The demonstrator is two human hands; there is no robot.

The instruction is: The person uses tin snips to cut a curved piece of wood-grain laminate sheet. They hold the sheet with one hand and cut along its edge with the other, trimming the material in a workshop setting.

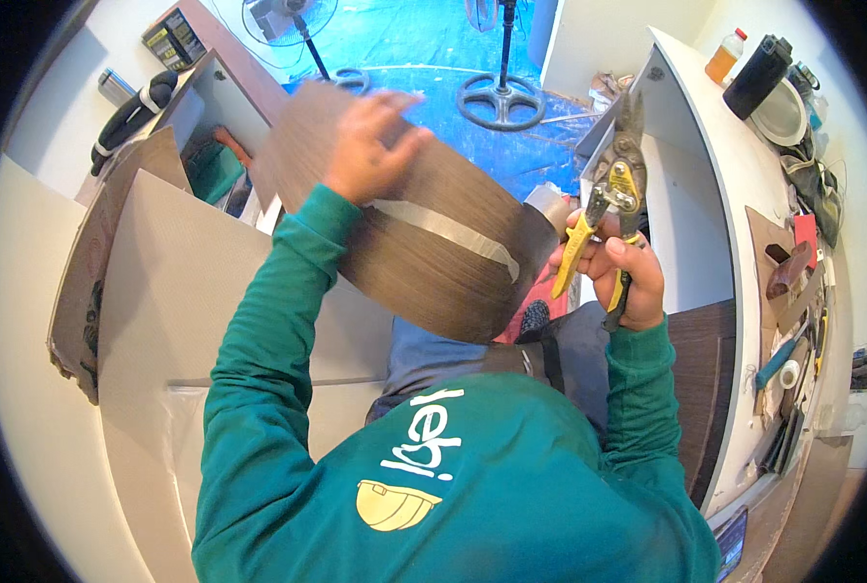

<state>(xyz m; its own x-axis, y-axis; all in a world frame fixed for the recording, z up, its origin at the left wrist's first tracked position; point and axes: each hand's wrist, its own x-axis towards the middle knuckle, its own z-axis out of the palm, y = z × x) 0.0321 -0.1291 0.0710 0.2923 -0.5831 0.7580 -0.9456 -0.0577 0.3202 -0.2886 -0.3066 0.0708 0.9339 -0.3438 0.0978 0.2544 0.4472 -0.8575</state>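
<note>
A wide, dark wood-grain laminate sheet curls in front of me, its right end bent round. A strip of pale tape runs along its face. My left hand is over the sheet's upper left part, fingers stretched and slightly blurred. Whether it presses on the surface I cannot tell. In my right hand, beside the sheet's curled end, are tin snips with yellow and black handles. The blades point up and away from me, and the handles are spread. My legs show below the sheet.
At right a white cabinet carries a black bottle, an orange-filled bottle and several hand tools. Cardboard stands at left. Fan stands rise from blue floor sheeting ahead.
</note>
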